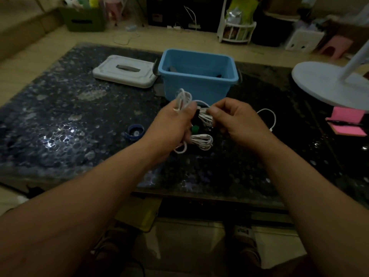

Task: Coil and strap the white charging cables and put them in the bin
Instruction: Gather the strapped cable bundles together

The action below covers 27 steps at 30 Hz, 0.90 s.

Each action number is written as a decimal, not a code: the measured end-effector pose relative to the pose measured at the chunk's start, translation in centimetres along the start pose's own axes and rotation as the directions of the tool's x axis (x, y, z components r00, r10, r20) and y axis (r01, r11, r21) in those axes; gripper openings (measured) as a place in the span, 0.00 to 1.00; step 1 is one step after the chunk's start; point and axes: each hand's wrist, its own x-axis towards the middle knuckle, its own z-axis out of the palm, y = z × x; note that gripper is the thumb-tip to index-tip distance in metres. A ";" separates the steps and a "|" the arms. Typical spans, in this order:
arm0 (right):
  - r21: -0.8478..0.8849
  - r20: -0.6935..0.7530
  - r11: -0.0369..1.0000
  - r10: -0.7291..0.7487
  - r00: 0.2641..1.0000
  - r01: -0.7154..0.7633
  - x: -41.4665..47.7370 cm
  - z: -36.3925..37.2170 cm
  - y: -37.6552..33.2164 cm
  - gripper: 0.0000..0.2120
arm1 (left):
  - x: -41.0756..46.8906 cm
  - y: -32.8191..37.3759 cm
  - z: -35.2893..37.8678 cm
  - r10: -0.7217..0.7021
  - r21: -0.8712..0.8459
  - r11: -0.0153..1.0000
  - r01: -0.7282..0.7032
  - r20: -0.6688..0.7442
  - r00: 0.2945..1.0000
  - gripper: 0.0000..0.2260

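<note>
Left hand (pixel 171 126): your grip wraps the white coil (pixel 184 98), held just in front of the bin (pixel 199 84).
Right hand (pixel 233 118): pinches the coil's middle; cinch the dark strap (pixel 196 114) there, loops kept flat.
Second coil (pixel 201 140): on the tabletop (pixel 79 116), nearer you than the bin.
Loose cable (pixel 268 116): front-right of the bin; could snag.
Lid (pixel 124 70): off, left of the bin.

We are counting two hands, the left hand (pixel 171 124) and the right hand (pixel 237 118), and three white cables: a held coil (pixel 205 116), a lying coil (pixel 201 140) and a loose cable (pixel 269 114). We are also recording one blue bin (pixel 199 84), one grey lid (pixel 123 71), one blue roll (pixel 134 131), one pink notepad (pixel 347 120) and one white lamp base (pixel 327 84).
</note>
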 end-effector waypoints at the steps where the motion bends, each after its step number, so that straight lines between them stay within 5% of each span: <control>1: -0.045 0.008 0.999 -0.001 1.000 0.001 -0.1 0.0 -0.1 0.07 | 0.2 0.2 -0.1 -0.061 -0.116 0.992 0.055 -0.052 0.997 0.12; 7: 0.028 -0.226 0.999 -0.019 0.974 0.026 -1.6 3.6 -1.2 0.05 | -0.4 0.5 1.6 -0.206 -0.366 0.914 0.176 -0.043 0.978 0.12; 14: -0.227 -0.050 0.945 -0.252 0.966 0.235 -4.0 6.9 -1.3 0.13 | 0.2 0.4 1.6 -0.351 -0.591 0.768 0.247 -0.066 0.934 0.16; 20: -0.261 0.004 0.895 -0.374 0.928 0.362 -3.7 5.6 -1.2 0.16 | 1.3 0.5 -0.1 -0.344 -0.714 0.673 0.193 -0.071 0.936 0.20; 27: -0.328 0.094 0.787 -0.523 0.847 0.522 -3.9 5.6 -1.0 0.23 | 2.0 0.8 -1.6 -0.328 -0.730 0.666 0.151 -0.106 0.939 0.16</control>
